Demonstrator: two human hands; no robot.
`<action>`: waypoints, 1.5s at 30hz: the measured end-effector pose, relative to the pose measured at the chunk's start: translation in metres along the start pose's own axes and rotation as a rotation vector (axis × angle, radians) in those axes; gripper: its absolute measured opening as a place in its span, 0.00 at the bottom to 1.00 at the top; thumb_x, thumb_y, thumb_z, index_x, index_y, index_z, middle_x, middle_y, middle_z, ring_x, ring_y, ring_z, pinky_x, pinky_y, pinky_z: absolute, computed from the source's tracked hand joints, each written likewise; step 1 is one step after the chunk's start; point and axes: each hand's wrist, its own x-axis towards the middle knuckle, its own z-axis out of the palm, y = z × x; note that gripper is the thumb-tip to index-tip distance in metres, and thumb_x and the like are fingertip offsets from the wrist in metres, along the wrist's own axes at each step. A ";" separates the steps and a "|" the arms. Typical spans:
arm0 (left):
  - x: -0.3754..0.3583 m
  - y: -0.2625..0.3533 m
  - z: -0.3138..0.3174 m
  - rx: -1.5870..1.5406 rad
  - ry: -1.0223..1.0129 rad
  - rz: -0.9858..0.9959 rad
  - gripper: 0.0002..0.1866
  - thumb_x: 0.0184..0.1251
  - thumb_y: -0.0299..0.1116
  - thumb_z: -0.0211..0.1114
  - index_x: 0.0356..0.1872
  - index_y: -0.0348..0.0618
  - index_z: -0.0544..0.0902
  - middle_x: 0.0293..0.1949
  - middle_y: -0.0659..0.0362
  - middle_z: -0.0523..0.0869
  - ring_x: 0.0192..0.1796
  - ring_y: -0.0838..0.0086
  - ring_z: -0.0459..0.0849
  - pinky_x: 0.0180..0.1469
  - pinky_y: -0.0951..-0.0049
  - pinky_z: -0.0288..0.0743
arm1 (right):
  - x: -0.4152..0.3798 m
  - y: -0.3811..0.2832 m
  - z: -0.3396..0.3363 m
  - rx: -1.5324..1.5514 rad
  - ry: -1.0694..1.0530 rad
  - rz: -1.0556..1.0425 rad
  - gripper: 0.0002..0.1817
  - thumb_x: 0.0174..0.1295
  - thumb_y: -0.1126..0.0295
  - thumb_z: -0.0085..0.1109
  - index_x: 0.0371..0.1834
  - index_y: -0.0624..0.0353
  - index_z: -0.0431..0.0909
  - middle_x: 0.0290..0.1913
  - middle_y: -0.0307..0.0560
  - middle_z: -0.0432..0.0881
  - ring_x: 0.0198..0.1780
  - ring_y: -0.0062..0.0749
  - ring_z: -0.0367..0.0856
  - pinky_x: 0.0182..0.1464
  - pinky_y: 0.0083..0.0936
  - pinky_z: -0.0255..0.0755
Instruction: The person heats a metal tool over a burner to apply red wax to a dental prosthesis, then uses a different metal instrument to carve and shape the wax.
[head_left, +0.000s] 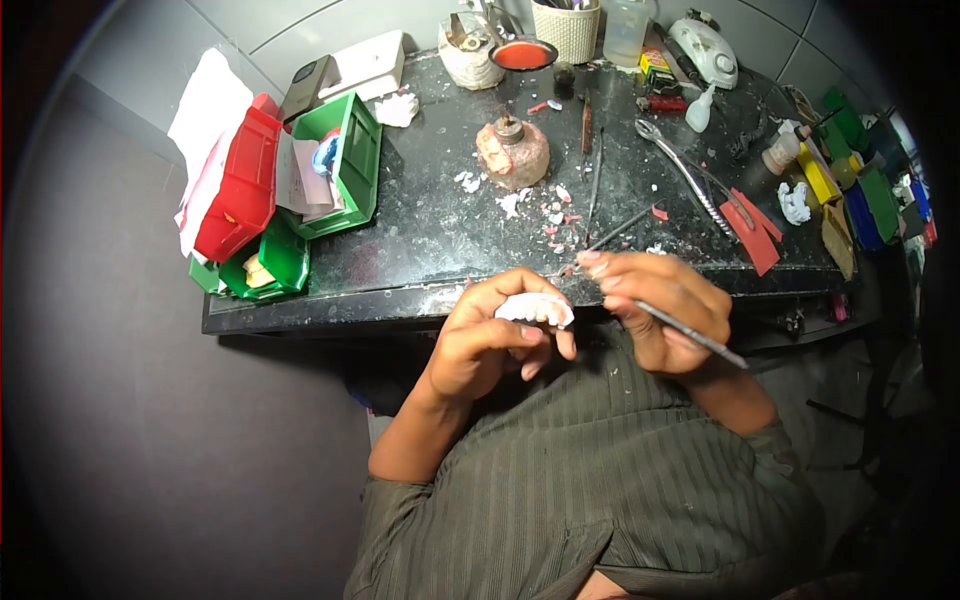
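Gripping the white plaster dental cast in my curled left hand at the near bench edge, my right hand pinches a thin metal carving tool. Short, braced strokes would serve best.

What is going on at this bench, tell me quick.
A person sits at a dark worktop, working on a white dental cast. The left hand grips the cast just off the bench edge. The right hand holds a thin metal tool like a pen, its tip at the cast. On the bench lie pink wax chips, a small burner, pliers, and red and green bins at the left.
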 end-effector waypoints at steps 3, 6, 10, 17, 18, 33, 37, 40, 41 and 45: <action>-0.003 0.001 0.005 0.218 0.064 0.082 0.18 0.56 0.21 0.60 0.50 0.30 0.78 0.42 0.48 0.86 0.42 0.70 0.87 0.40 0.75 0.78 | -0.012 -0.003 0.003 0.263 0.166 0.292 0.08 0.75 0.72 0.56 0.42 0.67 0.78 0.48 0.64 0.88 0.48 0.42 0.90 0.48 0.30 0.83; -0.005 0.003 0.008 0.355 0.096 0.144 0.21 0.52 0.18 0.61 0.51 0.30 0.78 0.45 0.52 0.85 0.47 0.70 0.86 0.52 0.73 0.78 | -0.004 -0.001 0.011 0.425 0.289 0.310 0.08 0.74 0.70 0.58 0.42 0.66 0.79 0.49 0.66 0.87 0.46 0.40 0.90 0.47 0.29 0.83; -0.006 0.004 0.011 0.360 0.097 0.177 0.21 0.51 0.18 0.61 0.50 0.30 0.78 0.46 0.53 0.85 0.48 0.70 0.86 0.55 0.72 0.77 | 0.010 -0.006 -0.003 0.152 -0.052 0.100 0.09 0.68 0.68 0.66 0.41 0.65 0.83 0.43 0.57 0.88 0.46 0.44 0.89 0.51 0.35 0.84; -0.006 0.010 0.014 0.415 0.081 0.174 0.20 0.51 0.20 0.61 0.49 0.29 0.78 0.44 0.52 0.86 0.48 0.69 0.86 0.55 0.72 0.77 | 0.009 -0.008 0.007 0.203 -0.064 0.097 0.07 0.62 0.73 0.71 0.39 0.65 0.85 0.39 0.53 0.88 0.42 0.43 0.90 0.45 0.31 0.85; -0.006 0.009 0.014 0.420 0.084 0.182 0.20 0.51 0.20 0.61 0.49 0.29 0.78 0.44 0.51 0.86 0.48 0.69 0.86 0.55 0.71 0.77 | 0.009 -0.008 0.007 0.197 -0.070 0.097 0.07 0.62 0.74 0.71 0.38 0.66 0.85 0.39 0.53 0.88 0.42 0.43 0.90 0.45 0.31 0.85; -0.002 0.003 -0.002 0.048 -0.008 -0.011 0.19 0.56 0.27 0.56 0.48 0.24 0.76 0.34 0.36 0.86 0.21 0.69 0.78 0.24 0.75 0.71 | 0.005 0.001 0.008 0.092 -0.114 -0.045 0.06 0.59 0.80 0.68 0.39 0.67 0.85 0.40 0.53 0.89 0.44 0.46 0.91 0.49 0.35 0.86; -0.001 0.000 -0.004 -0.227 -0.090 -0.114 0.17 0.63 0.28 0.53 0.48 0.24 0.76 0.32 0.34 0.85 0.12 0.70 0.71 0.18 0.78 0.63 | -0.003 0.007 0.005 -0.027 -0.099 -0.090 0.07 0.58 0.80 0.69 0.40 0.67 0.85 0.41 0.53 0.88 0.45 0.46 0.91 0.46 0.32 0.87; 0.000 -0.004 -0.003 -0.074 -0.027 -0.004 0.19 0.63 0.31 0.56 0.50 0.26 0.77 0.32 0.38 0.85 0.19 0.72 0.76 0.21 0.77 0.65 | -0.002 0.009 0.003 -0.028 0.013 -0.014 0.06 0.66 0.76 0.65 0.42 0.67 0.82 0.42 0.56 0.88 0.46 0.45 0.91 0.45 0.30 0.86; 0.001 -0.006 -0.002 0.017 0.032 0.091 0.19 0.63 0.32 0.57 0.50 0.27 0.77 0.32 0.39 0.86 0.21 0.72 0.77 0.22 0.76 0.66 | 0.000 0.008 0.002 -0.019 0.073 0.032 0.06 0.71 0.74 0.61 0.43 0.67 0.79 0.42 0.58 0.88 0.46 0.46 0.91 0.46 0.30 0.86; -0.002 -0.006 0.004 0.389 0.148 0.246 0.21 0.65 0.34 0.60 0.56 0.30 0.77 0.41 0.51 0.85 0.40 0.75 0.82 0.42 0.78 0.74 | -0.012 0.003 0.003 0.258 0.201 0.332 0.08 0.74 0.72 0.57 0.43 0.68 0.78 0.45 0.62 0.88 0.48 0.44 0.90 0.48 0.30 0.84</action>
